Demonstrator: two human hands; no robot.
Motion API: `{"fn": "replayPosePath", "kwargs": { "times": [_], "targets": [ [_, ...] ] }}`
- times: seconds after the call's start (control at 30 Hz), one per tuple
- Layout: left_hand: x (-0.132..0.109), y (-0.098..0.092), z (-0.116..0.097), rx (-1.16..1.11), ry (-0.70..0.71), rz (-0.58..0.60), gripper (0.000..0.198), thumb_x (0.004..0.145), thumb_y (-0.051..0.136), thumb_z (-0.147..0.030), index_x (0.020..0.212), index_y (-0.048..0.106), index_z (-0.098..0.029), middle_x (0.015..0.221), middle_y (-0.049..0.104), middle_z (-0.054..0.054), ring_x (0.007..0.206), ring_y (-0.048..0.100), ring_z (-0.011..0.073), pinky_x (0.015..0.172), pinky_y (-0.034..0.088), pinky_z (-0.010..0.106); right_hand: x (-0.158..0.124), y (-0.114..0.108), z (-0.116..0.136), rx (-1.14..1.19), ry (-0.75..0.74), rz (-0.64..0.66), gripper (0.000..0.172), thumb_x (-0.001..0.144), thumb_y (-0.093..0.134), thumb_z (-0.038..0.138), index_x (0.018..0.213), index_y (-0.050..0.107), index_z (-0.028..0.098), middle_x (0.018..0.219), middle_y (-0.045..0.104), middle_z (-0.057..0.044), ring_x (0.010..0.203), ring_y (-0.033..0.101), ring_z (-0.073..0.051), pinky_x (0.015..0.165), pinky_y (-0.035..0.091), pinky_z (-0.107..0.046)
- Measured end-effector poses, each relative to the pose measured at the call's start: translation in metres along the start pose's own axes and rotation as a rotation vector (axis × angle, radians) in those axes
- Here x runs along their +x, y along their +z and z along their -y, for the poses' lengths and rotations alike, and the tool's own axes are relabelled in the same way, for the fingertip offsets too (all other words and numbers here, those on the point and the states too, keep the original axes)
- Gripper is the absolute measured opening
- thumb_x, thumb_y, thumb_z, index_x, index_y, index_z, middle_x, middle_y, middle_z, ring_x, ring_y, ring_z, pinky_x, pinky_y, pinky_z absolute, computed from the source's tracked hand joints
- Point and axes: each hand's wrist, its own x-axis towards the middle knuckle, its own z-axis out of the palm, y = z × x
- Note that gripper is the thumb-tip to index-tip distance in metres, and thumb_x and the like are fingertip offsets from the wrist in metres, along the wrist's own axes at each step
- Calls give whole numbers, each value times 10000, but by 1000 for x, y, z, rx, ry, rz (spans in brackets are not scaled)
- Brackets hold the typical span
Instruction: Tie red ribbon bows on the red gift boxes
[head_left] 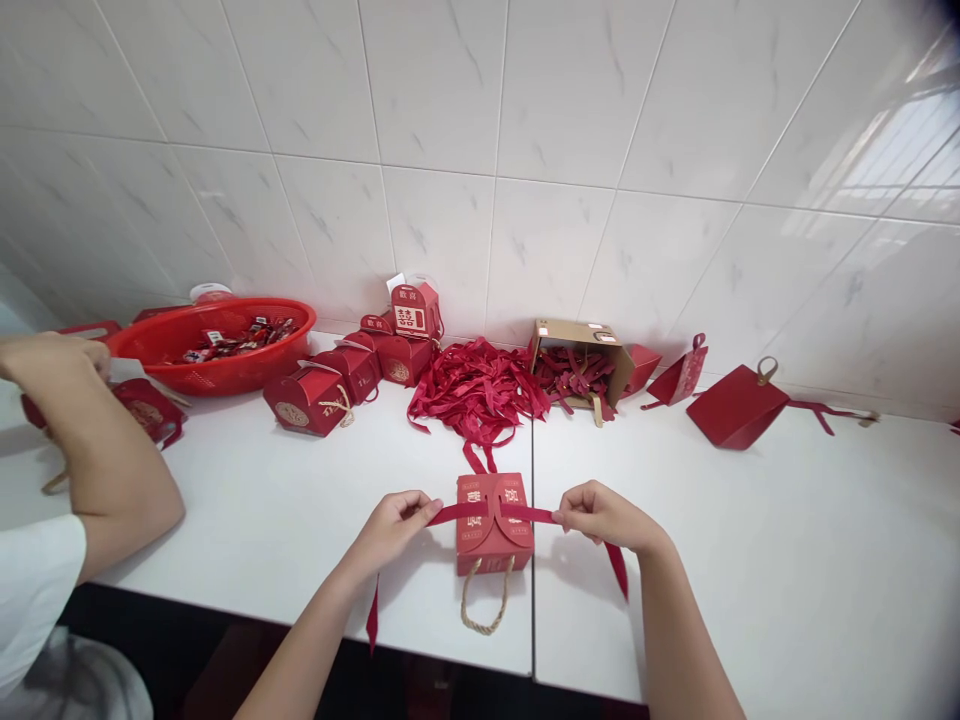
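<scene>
A red gift box [491,548] with gold lettering stands on the white table in front of me, its twisted rope handle [486,630] hanging toward the table's near edge. A red ribbon [529,513] runs through slots in the box's top flaps. My left hand [397,525] pinches the ribbon's left part, and the loose end dangles below that hand. To the right of the box, my right hand [604,515] pinches the other part, with its tail hanging beneath. Between both hands and the box the ribbon is stretched nearly straight.
Behind the box lies a heap of red ribbons [484,395], beside a cardboard box [624,365] of red strips. Several red boxes [307,398] and a red basin [217,375] of small wrapped items stand left. Another person's arm [112,450] reaches in there. Red pouches [739,408] lie right.
</scene>
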Motion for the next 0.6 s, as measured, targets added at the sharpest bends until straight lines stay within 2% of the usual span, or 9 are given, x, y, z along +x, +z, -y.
{"fn": "replayPosePath", "kwargs": {
  "times": [0.13, 0.3, 0.37, 0.43, 0.47, 0.5, 0.53, 0.6],
  "targets": [
    [2, 5, 5, 23, 14, 2, 379, 798, 550, -527, 695, 595, -165, 622, 507, -25, 598, 450, 140, 589, 351, 244, 1, -4, -11, -28, 46, -73, 164, 731, 544, 255, 643, 654, 172, 494, 451, 52, 446, 415, -83, 436, 350, -208],
    [3, 20, 15, 75, 20, -88, 319, 813, 542, -514, 776, 559, -198, 565, 386, -63, 553, 391, 138, 554, 309, 241, 7, 6, -30, -80, 98, -221, 157, 688, 491, 180, 622, 633, 184, 493, 492, 40, 463, 476, -109, 446, 350, -222],
    [0, 23, 14, 126, 56, -219, 296, 806, 554, -503, 767, 528, -210, 626, 428, -44, 595, 431, 155, 585, 346, 254, 5, 9, -37, -100, 84, -304, 143, 689, 516, 193, 677, 658, 200, 598, 587, 6, 571, 550, -147, 506, 406, -250],
    [-6, 23, 9, 208, 118, -413, 285, 801, 558, -484, 718, 503, -217, 713, 476, -9, 673, 481, 181, 644, 383, 277, -2, 10, -41, -118, 65, -424, 192, 692, 562, 225, 842, 682, 219, 861, 665, -49, 797, 604, -205, 634, 463, -300],
    [-11, 22, 7, 247, 138, -490, 291, 808, 545, -474, 680, 490, -219, 729, 485, 3, 692, 491, 190, 661, 388, 283, -7, 10, -42, -126, 60, -492, 245, 700, 581, 250, 926, 672, 227, 994, 654, -71, 900, 595, -228, 696, 470, -325],
    [-16, 21, 4, 271, 138, -517, 308, 822, 525, -466, 640, 479, -221, 712, 485, 6, 683, 493, 193, 659, 385, 285, -13, 11, -42, -131, 54, -548, 270, 717, 590, 280, 974, 656, 232, 1073, 630, -83, 955, 582, -240, 732, 469, -342],
    [-22, 20, 1, 281, 110, -488, 332, 837, 501, -461, 607, 478, -223, 662, 477, 2, 646, 486, 191, 635, 374, 283, -18, 13, -41, -132, 49, -572, 254, 746, 581, 313, 977, 648, 233, 1076, 623, -85, 948, 579, -240, 735, 466, -345],
    [-35, 19, -2, 257, 3, -305, 374, 854, 473, -463, 566, 512, -228, 556, 471, -6, 560, 472, 187, 571, 337, 280, -26, 20, -35, -115, 30, -504, 211, 819, 524, 379, 902, 649, 231, 905, 632, -57, 798, 577, -210, 668, 451, -322]
  ]
}}
